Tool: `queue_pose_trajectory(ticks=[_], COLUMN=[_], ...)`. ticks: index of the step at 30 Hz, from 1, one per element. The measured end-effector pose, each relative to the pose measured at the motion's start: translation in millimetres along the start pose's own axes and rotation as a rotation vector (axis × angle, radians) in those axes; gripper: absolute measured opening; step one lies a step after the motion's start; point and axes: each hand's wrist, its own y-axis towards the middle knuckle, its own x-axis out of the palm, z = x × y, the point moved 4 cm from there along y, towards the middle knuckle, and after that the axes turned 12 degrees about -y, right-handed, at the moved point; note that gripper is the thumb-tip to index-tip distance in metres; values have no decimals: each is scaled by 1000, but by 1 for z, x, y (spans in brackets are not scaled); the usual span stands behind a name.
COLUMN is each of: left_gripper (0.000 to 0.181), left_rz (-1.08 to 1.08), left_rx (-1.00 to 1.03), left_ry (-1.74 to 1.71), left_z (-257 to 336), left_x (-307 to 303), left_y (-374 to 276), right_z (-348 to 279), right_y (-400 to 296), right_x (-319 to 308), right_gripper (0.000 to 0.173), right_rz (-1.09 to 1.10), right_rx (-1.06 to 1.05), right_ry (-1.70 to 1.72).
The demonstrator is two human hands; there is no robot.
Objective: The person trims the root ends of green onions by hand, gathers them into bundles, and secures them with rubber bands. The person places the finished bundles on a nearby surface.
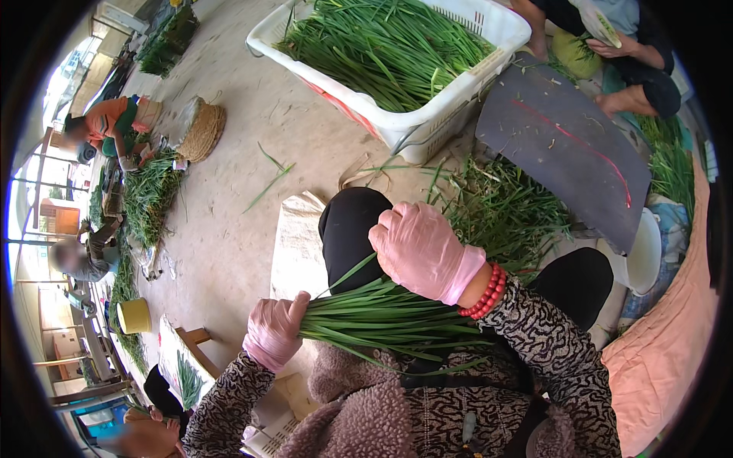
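My left hand (276, 332), in a thin pink glove, grips one end of a bundle of long green leaves (383, 318), which look like garlic chives. The leaves fan out to the right across my lap. Above them is my right hand (409, 249), gloved the same way, with its fingers curled and a red bead bracelet (485, 291) at the wrist. A single leaf stretches up from the bundle towards its fingers; whether they pinch it is hidden. Beyond my knees a white plastic crate (389, 121) holds a heap of similar leaves (389, 51).
A dark board (564, 137) with a red string lies at the right, over a white bucket (644, 252). Loose leaves (498, 206) are piled beside my knee. Co-workers sit at upper right and along the left, near a woven basket (203, 130) and a yellow bucket (134, 316).
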Motion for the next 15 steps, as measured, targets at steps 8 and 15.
queue_pose_trajectory(ticks=[8,15], left_gripper=[78,69], left_rz=[-45,-69], left_rx=[109,130], left_ry=[55,165], left_z=[9,12], left_x=[-8,-6], left_y=[8,10], right_z=[1,1], right_y=[17,34], right_x=[4,8], right_gripper=[14,13], right_rz=[-28,-6], right_rx=[33,36], right_ry=[-140,-213])
